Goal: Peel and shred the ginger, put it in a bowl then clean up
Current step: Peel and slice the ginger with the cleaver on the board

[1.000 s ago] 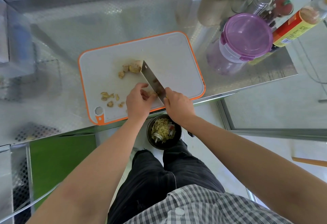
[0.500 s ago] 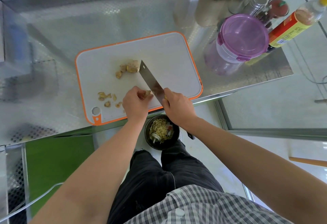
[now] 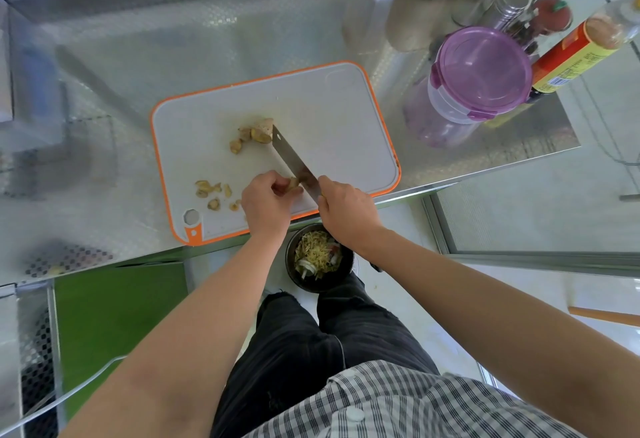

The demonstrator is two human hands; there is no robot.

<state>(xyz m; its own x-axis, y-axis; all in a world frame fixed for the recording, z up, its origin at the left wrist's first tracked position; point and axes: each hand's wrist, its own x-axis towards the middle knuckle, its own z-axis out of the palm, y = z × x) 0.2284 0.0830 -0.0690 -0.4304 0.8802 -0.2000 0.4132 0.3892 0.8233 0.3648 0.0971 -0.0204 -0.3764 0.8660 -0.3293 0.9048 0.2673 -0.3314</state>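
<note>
A white cutting board [image 3: 332, 105] with an orange rim lies on the steel counter. My left hand [image 3: 265, 203] pinches a small ginger piece [image 3: 293, 182] at the board's near edge. My right hand [image 3: 346, 209] grips a cleaver [image 3: 289, 157] whose blade lies against that piece, its tip pointing away. More ginger chunks [image 3: 258, 132] sit mid-board by the blade tip, and several peel scraps [image 3: 211, 193] lie at the near left. Below the counter edge, a dark bowl [image 3: 348, 266] holds shredded ginger [image 3: 317, 252].
A purple-lidded plastic container [image 3: 479, 72] stands right of the board, with a sauce bottle [image 3: 578, 56], shakers [image 3: 509, 4] and jars behind it. The counter edge [image 3: 415, 191] runs just beyond my hands. A green mat [image 3: 114, 313] lies on the floor at left.
The hands, ginger piece and cleaver stay in the same place on the board; only the camera view shifted slightly.
</note>
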